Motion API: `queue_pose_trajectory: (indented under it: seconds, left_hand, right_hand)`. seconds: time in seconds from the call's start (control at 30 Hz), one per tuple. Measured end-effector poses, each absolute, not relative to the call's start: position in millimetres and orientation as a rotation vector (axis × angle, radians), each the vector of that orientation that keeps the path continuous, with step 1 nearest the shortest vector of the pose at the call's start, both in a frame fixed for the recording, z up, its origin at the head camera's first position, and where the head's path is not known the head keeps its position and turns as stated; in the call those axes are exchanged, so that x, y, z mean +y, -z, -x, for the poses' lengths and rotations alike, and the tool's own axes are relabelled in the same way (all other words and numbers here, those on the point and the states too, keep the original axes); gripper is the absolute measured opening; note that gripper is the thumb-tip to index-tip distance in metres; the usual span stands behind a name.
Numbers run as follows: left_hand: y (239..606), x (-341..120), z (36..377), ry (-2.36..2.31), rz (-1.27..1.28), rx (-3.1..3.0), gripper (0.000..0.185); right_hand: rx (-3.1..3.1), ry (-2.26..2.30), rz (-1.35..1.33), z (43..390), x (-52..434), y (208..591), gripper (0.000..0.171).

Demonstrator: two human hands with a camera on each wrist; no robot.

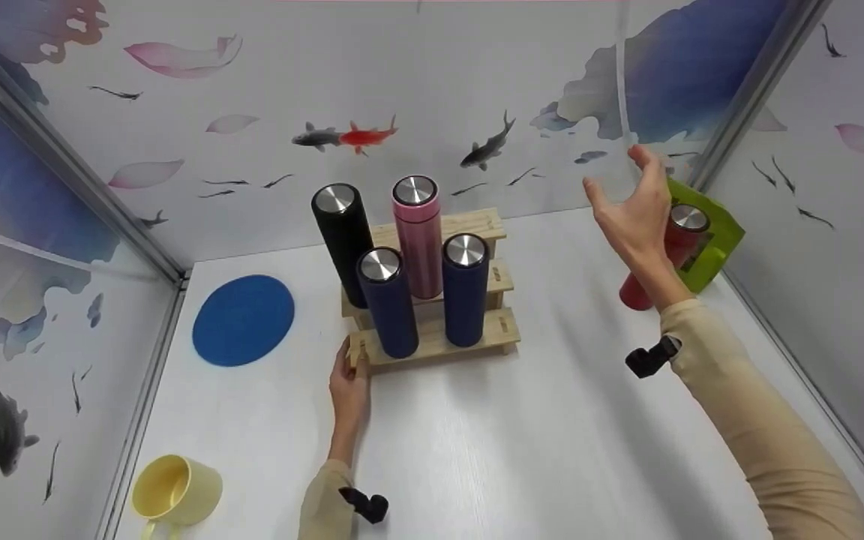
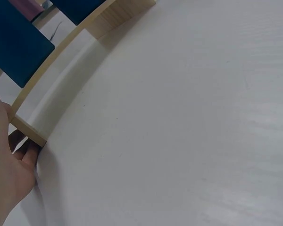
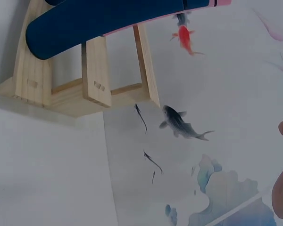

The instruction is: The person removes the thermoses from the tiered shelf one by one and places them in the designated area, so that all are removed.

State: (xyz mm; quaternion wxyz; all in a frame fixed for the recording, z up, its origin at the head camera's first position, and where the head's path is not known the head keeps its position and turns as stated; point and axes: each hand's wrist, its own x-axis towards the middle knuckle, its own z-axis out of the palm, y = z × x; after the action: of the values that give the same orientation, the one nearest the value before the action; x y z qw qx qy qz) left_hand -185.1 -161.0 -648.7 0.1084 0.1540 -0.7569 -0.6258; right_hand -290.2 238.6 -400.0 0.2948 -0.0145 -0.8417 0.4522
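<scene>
A stepped wooden rack (image 1: 503, 326) stands mid-table, bearing two dark blue bottles (image 1: 391, 311) (image 1: 466, 300) on the lowest step. Behind them are a pink bottle (image 1: 421, 247) and a black bottle (image 1: 346, 232). My left hand (image 1: 348, 386) grips the left end of the lowest step; in the left wrist view its thumb lies over the board and fingers reach round the end (image 2: 30, 132). My right hand (image 1: 638, 214) is raised at the right, thumb and fingers spread, holding nothing. Behind its wrist stands a red bottle (image 1: 636, 291), partly hidden, beside a green object (image 1: 713, 259).
A blue round mat (image 1: 243, 321) lies on the white table (image 1: 439, 450) at the left. A yellow mug (image 1: 196, 491) sits near the front left. Printed panels with fish (image 1: 492, 146) and petals enclose the back and both sides.
</scene>
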Motion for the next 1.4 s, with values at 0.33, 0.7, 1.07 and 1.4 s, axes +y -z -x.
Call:
queue_pose_trajectory:
  seconds: [0.33,0.7,1.07,1.4]
  left_hand:
    - [650,-160,185,1.834,-0.480,-2.246,0.054]
    - [651,-161,184,1.888,-0.472,-2.215,0.055]
    - [652,-162,184,1.894,-0.460,-2.211,0.054]
    - [650,-162,184,1.924,-0.472,-2.193,0.055]
  right_hand:
    - [-2.218,-1.220,-0.102,289,210,393,0.069]
    - [-2.211,-1.256,-0.171,291,173,385,0.069]
    - [-2.168,-1.266,-0.224,294,148,379,0.073]
    - [-2.153,-1.281,-0.269,293,129,378,0.072]
